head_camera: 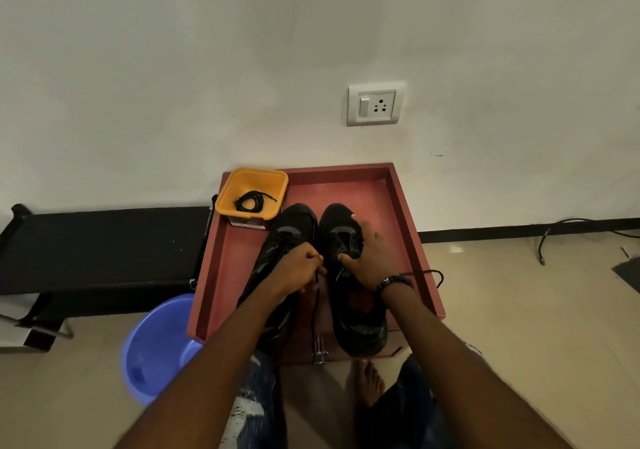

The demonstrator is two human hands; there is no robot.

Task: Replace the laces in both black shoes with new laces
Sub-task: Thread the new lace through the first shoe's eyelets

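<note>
Two black shoes stand side by side, toes toward the wall, on a reddish-brown tray-topped stand [401,206]. My left hand [301,268] lies over the left shoe [294,226] and pinches a black lace [316,306] that hangs down between the shoes. My right hand [363,258] rests on the right shoe [360,324], thumb and fingers spread around its upper. Another lace end [433,273] trails over the stand's right rim beside my wrist. A coiled black lace [251,201] lies in the yellow tub [239,185] at the stand's back left corner.
A blue plastic basin [156,341] sits on the floor left of the stand. A black bench [97,247] runs along the wall at left. A wall socket [375,103] is above the stand. A cable [554,230] lies on the floor at right. My bare foot [367,382] is below the stand.
</note>
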